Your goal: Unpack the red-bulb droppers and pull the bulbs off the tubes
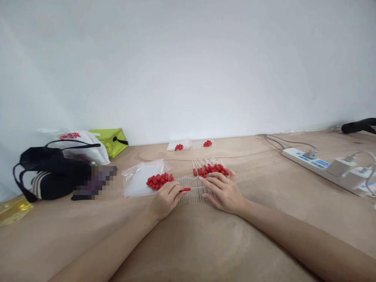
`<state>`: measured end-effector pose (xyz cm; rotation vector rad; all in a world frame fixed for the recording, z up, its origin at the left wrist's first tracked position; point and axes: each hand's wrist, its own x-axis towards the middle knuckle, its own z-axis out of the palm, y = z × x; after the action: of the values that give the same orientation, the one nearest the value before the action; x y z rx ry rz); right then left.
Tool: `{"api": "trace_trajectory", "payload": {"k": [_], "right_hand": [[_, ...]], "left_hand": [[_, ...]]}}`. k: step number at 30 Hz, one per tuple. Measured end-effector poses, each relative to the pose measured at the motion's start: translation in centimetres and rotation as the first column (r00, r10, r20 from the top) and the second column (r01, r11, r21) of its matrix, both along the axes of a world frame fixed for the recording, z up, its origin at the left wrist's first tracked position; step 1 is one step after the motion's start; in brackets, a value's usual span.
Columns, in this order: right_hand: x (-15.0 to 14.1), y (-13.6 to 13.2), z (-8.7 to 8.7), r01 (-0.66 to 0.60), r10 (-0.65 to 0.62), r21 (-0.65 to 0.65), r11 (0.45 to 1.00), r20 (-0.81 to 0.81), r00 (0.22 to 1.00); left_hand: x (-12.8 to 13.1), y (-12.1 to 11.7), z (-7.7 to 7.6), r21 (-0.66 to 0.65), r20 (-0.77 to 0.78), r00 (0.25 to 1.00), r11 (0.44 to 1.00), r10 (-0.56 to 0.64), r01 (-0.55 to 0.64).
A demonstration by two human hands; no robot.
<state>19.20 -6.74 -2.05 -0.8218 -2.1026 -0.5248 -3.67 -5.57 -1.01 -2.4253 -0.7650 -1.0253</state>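
Observation:
My left hand point(166, 199) pinches a red rubber bulb point(187, 189) whose end sticks out past the fingertips. A thin clear dropper tube point(197, 187) runs from that bulb to my right hand point(225, 192), where thumb and fingers close around its far end. Beneath both hands lies a row of loose clear tubes point(188, 200) side by side. Just beyond my right hand, several droppers with red bulbs point(210, 169) are gathered, tubes pointing away. A heap of loose red bulbs point(158, 180) sits on a clear plastic bag point(133, 183) beside my left hand.
Two small bags with red bulbs point(179, 147) lie near the wall. At left are a black bag point(58, 180), a white plastic bag point(100, 152), a lime-green case point(113, 143) and a blurred dark item point(96, 182). A power strip point(308, 162) with chargers and cables is at right.

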Motion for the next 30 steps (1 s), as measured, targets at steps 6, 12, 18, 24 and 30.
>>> {"api": "trace_trajectory", "payload": {"k": [6, 12, 18, 24, 30], "right_hand": [[-0.72, 0.22, -0.29, 0.009, -0.009, -0.006, 1.000, 0.036, 0.999], [-0.93, 0.23, -0.32, -0.014, 0.017, -0.047, 0.999, 0.065, 0.998], [-0.68, 0.01, -0.10, -0.080, 0.082, -0.026, 0.996, 0.059, 0.995], [-0.37, -0.26, 0.09, -0.126, 0.127, -0.009, 0.992, 0.030, 0.991], [-0.19, -0.42, 0.07, -0.121, 0.120, 0.007, 0.993, 0.042, 0.992]], "left_hand": [[0.63, 0.03, -0.33, 0.014, 0.023, 0.996, 0.996, -0.088, 0.088], [0.91, 0.17, 0.23, -0.048, -0.055, 0.993, 0.994, -0.104, 0.101], [1.01, 0.10, 0.33, -0.088, -0.068, 0.989, 0.988, -0.130, 0.124], [0.86, -0.15, 0.44, -0.048, -0.066, 0.982, 0.984, -0.174, 0.171], [0.83, -0.43, 0.55, -0.045, -0.083, 0.978, 0.982, -0.189, 0.186]]}}
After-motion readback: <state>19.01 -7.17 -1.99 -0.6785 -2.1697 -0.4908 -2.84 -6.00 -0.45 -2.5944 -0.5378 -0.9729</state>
